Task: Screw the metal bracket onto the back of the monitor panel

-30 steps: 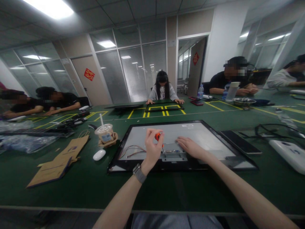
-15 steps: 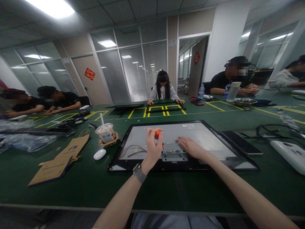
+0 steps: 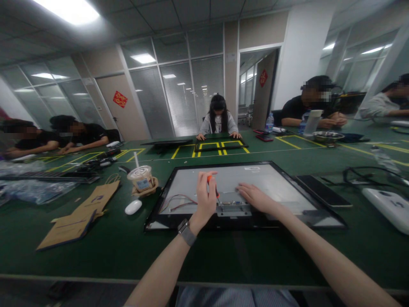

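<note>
A flat display panel [image 3: 185, 179] with a black frame lies back side up on the green table in front of me. My left hand [image 3: 206, 194] grips an orange-and-black screwdriver [image 3: 214, 186]. Its shaft points down toward a metal bracket with connectors [image 3: 234, 208] near the panel's front edge; the contact point of the tip is too small to make out. My right hand [image 3: 255, 197] rests on the panel to the right of the bracket, fingers stretched out flat. Thin loose wires [image 3: 179, 200] lie on the panel left of my left hand.
Left of the panel are a white mouse [image 3: 133, 207], a drink cup with a straw [image 3: 140, 178] and a brown paper bag [image 3: 83, 213]. On the right lie a black slab [image 3: 322, 190], cables and a white case [image 3: 388, 209]. Across the table a person handles a black frame [image 3: 220, 149].
The screwdriver's handle has tilted a little within my left hand, showing more of its side. My right hand stays in place. The person opposite has shifted the black frame and one hand slightly.
</note>
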Tool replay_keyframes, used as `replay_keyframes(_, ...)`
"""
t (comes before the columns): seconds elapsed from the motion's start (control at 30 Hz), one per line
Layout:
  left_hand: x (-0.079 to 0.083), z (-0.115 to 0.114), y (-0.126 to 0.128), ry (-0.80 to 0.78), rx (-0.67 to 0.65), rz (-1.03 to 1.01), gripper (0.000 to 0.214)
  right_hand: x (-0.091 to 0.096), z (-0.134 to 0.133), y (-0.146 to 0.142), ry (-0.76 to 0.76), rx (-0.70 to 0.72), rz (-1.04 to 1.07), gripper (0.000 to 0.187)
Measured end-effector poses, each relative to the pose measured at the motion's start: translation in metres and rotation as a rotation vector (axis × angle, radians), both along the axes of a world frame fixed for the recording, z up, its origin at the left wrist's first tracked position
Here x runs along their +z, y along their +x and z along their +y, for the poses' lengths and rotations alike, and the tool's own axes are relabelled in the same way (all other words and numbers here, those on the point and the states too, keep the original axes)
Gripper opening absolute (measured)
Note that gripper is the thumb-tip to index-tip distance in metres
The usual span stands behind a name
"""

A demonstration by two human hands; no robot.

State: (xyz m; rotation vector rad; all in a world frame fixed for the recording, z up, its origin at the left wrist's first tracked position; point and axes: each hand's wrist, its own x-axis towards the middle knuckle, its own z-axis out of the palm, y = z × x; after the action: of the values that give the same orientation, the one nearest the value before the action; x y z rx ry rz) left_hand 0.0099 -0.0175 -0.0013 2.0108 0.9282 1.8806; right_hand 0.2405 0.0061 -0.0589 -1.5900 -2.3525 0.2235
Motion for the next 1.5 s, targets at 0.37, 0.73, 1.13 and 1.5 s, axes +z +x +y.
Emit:
replay_keyframes(0.37, 0.0033, 0.0050, -0.0036, -0.029, 0.013, -0.104, 0.029, -0.0038, 0.0017, 0.0012, 0.012, -0.001, 0.043, 0.058)
replay_keyframes(0.73, 0.0058, 0.0057, -0.0044, -0.154, -0.068, -0.217, 0.027, -0.0055, 0.0035, 0.0024, 0.033, 0.040, -0.011, 0.055)
replay_keyframes(1.13, 0.0047, 0.0082, -0.0047, -0.071, 0.005, -0.136, 0.023, -0.0005, -0.0005, -0.0002, 0.014, 0.005, 0.009, 0.058)
replay_keyframes(1.5, 0.0046, 0.0061, -0.0029, -0.099, -0.039, -0.150, 0.019, 0.0014, -0.0025, -0.0016, -0.007, -0.003, 0.043, 0.058)
